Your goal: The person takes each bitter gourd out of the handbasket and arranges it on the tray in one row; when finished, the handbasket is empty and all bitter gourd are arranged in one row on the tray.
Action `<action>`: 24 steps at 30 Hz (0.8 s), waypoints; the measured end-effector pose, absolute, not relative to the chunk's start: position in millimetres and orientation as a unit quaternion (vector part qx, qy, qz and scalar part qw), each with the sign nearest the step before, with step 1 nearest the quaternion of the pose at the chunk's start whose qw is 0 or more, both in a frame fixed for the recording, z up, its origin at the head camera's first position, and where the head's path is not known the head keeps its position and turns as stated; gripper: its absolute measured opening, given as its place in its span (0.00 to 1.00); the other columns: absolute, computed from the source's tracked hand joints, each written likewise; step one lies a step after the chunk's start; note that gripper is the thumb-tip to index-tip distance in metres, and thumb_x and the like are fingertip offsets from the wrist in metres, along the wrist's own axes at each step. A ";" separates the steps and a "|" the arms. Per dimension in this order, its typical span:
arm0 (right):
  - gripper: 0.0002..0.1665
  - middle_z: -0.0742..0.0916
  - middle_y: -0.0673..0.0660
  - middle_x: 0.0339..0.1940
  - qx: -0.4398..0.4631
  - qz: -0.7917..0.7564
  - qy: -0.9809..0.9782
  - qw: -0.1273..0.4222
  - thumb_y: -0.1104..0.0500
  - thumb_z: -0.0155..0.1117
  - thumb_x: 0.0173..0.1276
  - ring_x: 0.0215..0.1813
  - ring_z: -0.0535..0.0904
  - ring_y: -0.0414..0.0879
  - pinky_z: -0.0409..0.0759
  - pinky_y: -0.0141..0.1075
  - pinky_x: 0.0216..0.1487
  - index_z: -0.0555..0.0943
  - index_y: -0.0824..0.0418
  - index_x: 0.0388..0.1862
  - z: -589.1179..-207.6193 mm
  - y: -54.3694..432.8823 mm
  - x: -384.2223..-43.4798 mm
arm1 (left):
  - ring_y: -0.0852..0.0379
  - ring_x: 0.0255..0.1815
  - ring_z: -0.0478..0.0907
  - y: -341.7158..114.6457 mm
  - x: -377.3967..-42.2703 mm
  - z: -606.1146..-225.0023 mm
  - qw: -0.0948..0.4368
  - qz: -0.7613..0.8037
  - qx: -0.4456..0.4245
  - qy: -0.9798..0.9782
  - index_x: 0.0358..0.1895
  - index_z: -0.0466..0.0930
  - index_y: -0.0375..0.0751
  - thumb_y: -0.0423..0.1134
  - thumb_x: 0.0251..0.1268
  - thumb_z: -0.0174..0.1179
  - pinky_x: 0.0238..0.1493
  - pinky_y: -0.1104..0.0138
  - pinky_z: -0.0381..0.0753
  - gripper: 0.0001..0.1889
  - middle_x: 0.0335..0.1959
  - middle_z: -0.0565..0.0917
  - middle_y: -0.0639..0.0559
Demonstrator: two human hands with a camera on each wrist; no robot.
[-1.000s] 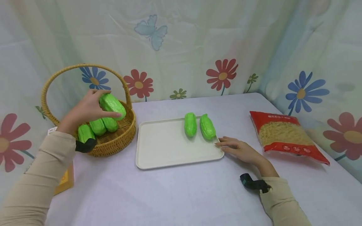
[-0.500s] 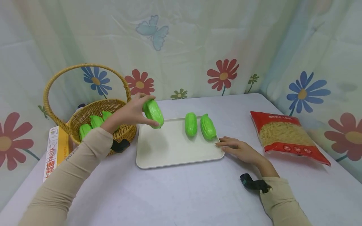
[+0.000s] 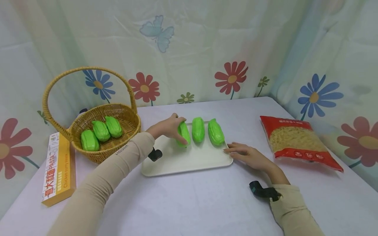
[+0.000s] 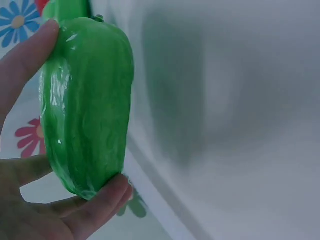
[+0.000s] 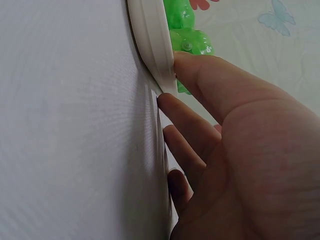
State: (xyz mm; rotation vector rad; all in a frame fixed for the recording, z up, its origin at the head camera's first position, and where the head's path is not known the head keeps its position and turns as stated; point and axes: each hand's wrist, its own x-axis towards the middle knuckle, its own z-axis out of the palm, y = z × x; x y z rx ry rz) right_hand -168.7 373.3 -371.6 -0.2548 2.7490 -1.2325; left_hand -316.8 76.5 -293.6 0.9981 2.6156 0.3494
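Note:
My left hand (image 3: 170,127) holds a shiny, bright green, ribbed gourd (image 4: 87,105) between thumb and fingers, over the cream tray (image 3: 177,164). In the left wrist view a shadow on the tray lies apart from the gourd, which looks slightly raised. To its right, a second gourd (image 3: 198,130) and a third gourd (image 3: 216,132) lie side by side on the tray. At the tray's right corner rests my right hand (image 3: 251,158). In the right wrist view its thumb (image 5: 200,70) touches the tray's rim, and its fairly straight fingers lie along the table by the corner.
A wicker basket (image 3: 130,144) with a tall handle stands at the left, with 3 green gourds (image 3: 101,131) inside. Beside it lies a yellow and white pasta box (image 3: 60,170). A red bag of pasta (image 3: 298,141) lies at the right. Flowered curtain surrounds the table.
My left hand has carried the gourd from above the basket rightward and lowered it over the tray, beside the other two. My right hand has stayed at the tray's corner.

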 end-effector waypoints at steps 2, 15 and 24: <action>0.20 0.69 0.65 0.69 -0.082 -0.409 0.907 0.058 0.53 0.57 0.70 0.72 0.51 0.64 0.53 0.66 0.62 0.80 0.57 0.58 -372.0 373.2 -168.3 | 0.50 0.50 0.68 83.7 -319.9 -296.8 0.171 0.105 0.342 0.918 0.72 0.56 0.39 0.56 0.45 0.73 0.55 0.57 0.72 0.53 0.59 0.62 0.38; 0.20 0.69 0.65 0.69 -0.085 -0.412 0.906 0.056 0.53 0.57 0.71 0.72 0.51 0.64 0.52 0.66 0.63 0.80 0.57 0.58 -372.1 373.2 -168.1 | 0.45 0.73 0.50 95.9 -342.9 -303.1 0.218 0.088 0.333 0.913 0.75 0.49 0.40 0.57 0.53 0.67 0.69 0.55 0.52 0.51 0.73 0.56 0.41; 0.20 0.69 0.65 0.68 -0.092 -0.407 0.907 0.055 0.53 0.57 0.71 0.72 0.52 0.64 0.51 0.67 0.62 0.80 0.57 0.58 -372.4 374.0 -168.7 | 0.48 0.75 0.41 103.6 -344.8 -310.4 0.233 0.100 0.360 0.898 0.76 0.45 0.41 0.58 0.57 0.64 0.71 0.57 0.44 0.51 0.75 0.48 0.42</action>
